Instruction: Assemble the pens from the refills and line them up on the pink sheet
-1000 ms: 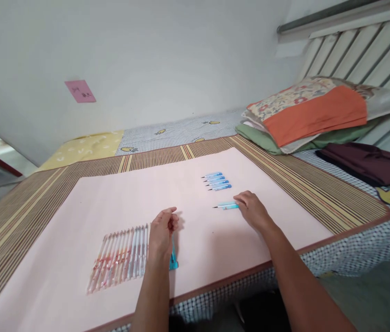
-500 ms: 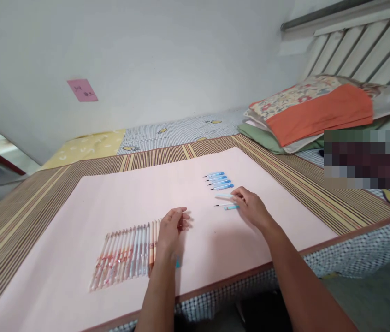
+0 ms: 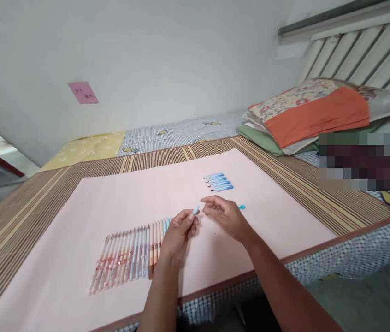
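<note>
My left hand (image 3: 181, 228) is closed around a light-blue pen (image 3: 196, 210), whose end pokes out past the thumb. The rest of it is hidden by the hand. Just to the right is my right hand (image 3: 225, 216), its fingers bent, slightly apart and apparently holding nothing. Beyond its knuckles shows the turquoise end (image 3: 241, 207) of another pen, mostly covered by the hand. A row of pens (image 3: 122, 258), clear and patterned, then cream and orange, then light blue, lies beside my left wrist. Farther back are several blue pencils (image 3: 220, 182) with dark tips.
Everything lies on a large pink sheet (image 3: 139, 189) over a striped mat (image 3: 63, 189). Folded bedding (image 3: 319, 117) with an orange band is stacked at the back right, near a white radiator (image 3: 364, 60). A pink note (image 3: 83, 92) is stuck to the wall.
My right hand has moved left, toward my left hand, and let go of the light-blue pen. My left hand, empty before, now grips it.
</note>
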{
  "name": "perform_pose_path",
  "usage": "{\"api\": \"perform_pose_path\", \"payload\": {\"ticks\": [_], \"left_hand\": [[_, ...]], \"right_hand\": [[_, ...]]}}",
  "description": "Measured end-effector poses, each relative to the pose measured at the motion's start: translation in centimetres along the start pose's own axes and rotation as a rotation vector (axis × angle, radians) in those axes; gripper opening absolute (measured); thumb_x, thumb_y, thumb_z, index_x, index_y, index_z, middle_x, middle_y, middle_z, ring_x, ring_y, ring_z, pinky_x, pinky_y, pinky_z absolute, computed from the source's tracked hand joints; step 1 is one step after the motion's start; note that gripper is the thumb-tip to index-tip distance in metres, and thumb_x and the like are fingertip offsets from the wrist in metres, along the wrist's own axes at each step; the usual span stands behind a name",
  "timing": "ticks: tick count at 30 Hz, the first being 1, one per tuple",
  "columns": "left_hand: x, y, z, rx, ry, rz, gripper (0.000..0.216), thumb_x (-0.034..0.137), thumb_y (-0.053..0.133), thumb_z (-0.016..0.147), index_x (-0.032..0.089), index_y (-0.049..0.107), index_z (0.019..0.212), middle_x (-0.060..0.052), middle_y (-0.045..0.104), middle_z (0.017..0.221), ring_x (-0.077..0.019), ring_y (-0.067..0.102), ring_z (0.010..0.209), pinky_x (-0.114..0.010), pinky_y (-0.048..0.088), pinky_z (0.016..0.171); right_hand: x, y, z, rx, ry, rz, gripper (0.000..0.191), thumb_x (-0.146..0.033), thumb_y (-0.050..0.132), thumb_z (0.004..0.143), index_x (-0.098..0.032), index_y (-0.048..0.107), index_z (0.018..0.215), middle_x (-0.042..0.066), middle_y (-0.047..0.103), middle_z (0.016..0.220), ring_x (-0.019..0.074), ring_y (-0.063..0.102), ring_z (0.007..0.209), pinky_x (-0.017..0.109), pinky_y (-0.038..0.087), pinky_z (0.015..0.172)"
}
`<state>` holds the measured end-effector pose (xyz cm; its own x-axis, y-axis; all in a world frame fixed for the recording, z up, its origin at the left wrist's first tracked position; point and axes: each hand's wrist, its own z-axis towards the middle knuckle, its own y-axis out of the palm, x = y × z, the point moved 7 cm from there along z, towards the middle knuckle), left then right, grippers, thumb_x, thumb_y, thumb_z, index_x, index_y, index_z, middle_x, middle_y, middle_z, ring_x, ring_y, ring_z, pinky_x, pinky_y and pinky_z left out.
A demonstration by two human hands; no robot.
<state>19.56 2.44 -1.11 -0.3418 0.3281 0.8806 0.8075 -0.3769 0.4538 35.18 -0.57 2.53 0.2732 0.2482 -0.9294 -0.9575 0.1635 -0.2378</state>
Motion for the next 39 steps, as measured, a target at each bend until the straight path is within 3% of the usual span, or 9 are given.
{"api": "perform_pose_path", "payload": {"ticks": [3, 5, 8, 17, 24, 31, 33, 37, 39], "left_hand": [[0.2, -0.5, -0.1, 0.021, -0.029, -0.162, 0.035, 0.034, 0.088, 0.068, 0.013, 0.074, 0.093, -0.001, 0.060, 0.071, -0.0055, 0.045, 0.054, -0.018, 0.034, 0.051], [0.4, -0.6, -0.1, 0.029, -0.027, -0.236, 0.035, 0.031, 0.088, 0.067, 0.013, 0.075, 0.094, -0.002, 0.061, 0.073, -0.0053, 0.046, 0.056, -0.018, 0.037, 0.053], [0.3, -0.7, -0.1, 0.050, -0.026, -0.278, 0.036, 0.031, 0.088, 0.067, 0.013, 0.075, 0.095, -0.002, 0.061, 0.074, -0.0052, 0.046, 0.056, -0.017, 0.038, 0.052], [0.0, -1.3, 0.1, 0.107, -0.015, -0.283, 0.037, 0.030, 0.089, 0.066, 0.014, 0.074, 0.096, -0.001, 0.060, 0.074, -0.0048, 0.046, 0.056, -0.016, 0.038, 0.051], [-0.1, -1.3, 0.1, 0.126, -0.028, -0.275, 0.039, 0.031, 0.090, 0.065, 0.012, 0.075, 0.095, -0.001, 0.060, 0.072, -0.0048, 0.047, 0.055, -0.016, 0.037, 0.049], [0.0, -1.2, 0.1, 0.132, -0.036, -0.262, 0.039, 0.031, 0.090, 0.064, 0.012, 0.075, 0.094, -0.001, 0.061, 0.072, -0.0049, 0.047, 0.055, -0.016, 0.037, 0.050], [0.0, -1.2, 0.1, 0.129, -0.031, -0.257, 0.039, 0.031, 0.090, 0.064, 0.012, 0.075, 0.094, -0.001, 0.061, 0.071, -0.0048, 0.047, 0.055, -0.016, 0.037, 0.050], [-0.3, -1.2, 0.2, 0.111, -0.024, -0.230, 0.039, 0.033, 0.089, 0.066, 0.011, 0.076, 0.095, -0.001, 0.062, 0.071, -0.0049, 0.047, 0.055, -0.016, 0.038, 0.051], [-0.5, -1.1, 0.3, 0.103, -0.023, -0.215, 0.038, 0.034, 0.088, 0.068, 0.011, 0.076, 0.096, -0.001, 0.062, 0.071, -0.0050, 0.048, 0.056, -0.015, 0.039, 0.052]], "right_hand": [[2.0, -4.7, 0.0, 0.171, -0.037, -0.286, 0.020, -0.031, 0.056, 0.092, -0.022, 0.070, 0.102, 0.007, 0.071, 0.105, 0.0221, 0.065, 0.098, 0.036, 0.050, 0.087], [3.9, -7.9, -0.5, 0.288, 0.007, -0.509, 0.018, -0.028, 0.054, 0.090, -0.021, 0.070, 0.089, 0.007, 0.070, 0.096, 0.0238, 0.064, 0.093, 0.038, 0.048, 0.087], [6.6, -10.2, -1.2, 0.275, 0.113, -0.622, 0.019, -0.027, 0.053, 0.088, -0.022, 0.070, 0.083, 0.006, 0.068, 0.090, 0.0230, 0.064, 0.086, 0.037, 0.048, 0.081], [6.5, -8.4, -1.4, 0.042, 0.040, -0.769, 0.012, -0.016, 0.062, 0.080, -0.024, 0.071, 0.079, 0.004, 0.065, 0.088, 0.0218, 0.059, 0.085, 0.033, 0.045, 0.077], [6.5, -8.4, -1.5, 0.023, 0.078, -0.837, 0.011, -0.013, 0.062, 0.079, -0.023, 0.067, 0.080, 0.004, 0.066, 0.089, 0.0224, 0.057, 0.084, 0.033, 0.041, 0.075], [6.6, -5.3, -2.1, -0.164, 0.129, -0.599, 0.007, -0.017, 0.064, 0.078, -0.023, 0.067, 0.078, 0.002, 0.066, 0.083, 0.0196, 0.060, 0.080, 0.031, 0.043, 0.072], [6.3, -5.1, -1.9, -0.122, 0.099, -0.567, 0.008, -0.021, 0.062, 0.083, -0.023, 0.069, 0.083, 0.003, 0.068, 0.088, 0.0204, 0.061, 0.084, 0.032, 0.045, 0.075], [6.3, -7.0, -1.1, 0.127, -0.006, -0.723, 0.019, -0.017, 0.053, 0.090, -0.021, 0.071, 0.094, 0.007, 0.071, 0.101, 0.0243, 0.060, 0.097, 0.037, 0.044, 0.087], [6.9, -7.5, -0.6, 0.148, 0.001, -0.803, 0.018, -0.015, 0.055, 0.088, -0.021, 0.072, 0.091, 0.008, 0.071, 0.102, 0.0250, 0.059, 0.096, 0.037, 0.044, 0.087]]}}
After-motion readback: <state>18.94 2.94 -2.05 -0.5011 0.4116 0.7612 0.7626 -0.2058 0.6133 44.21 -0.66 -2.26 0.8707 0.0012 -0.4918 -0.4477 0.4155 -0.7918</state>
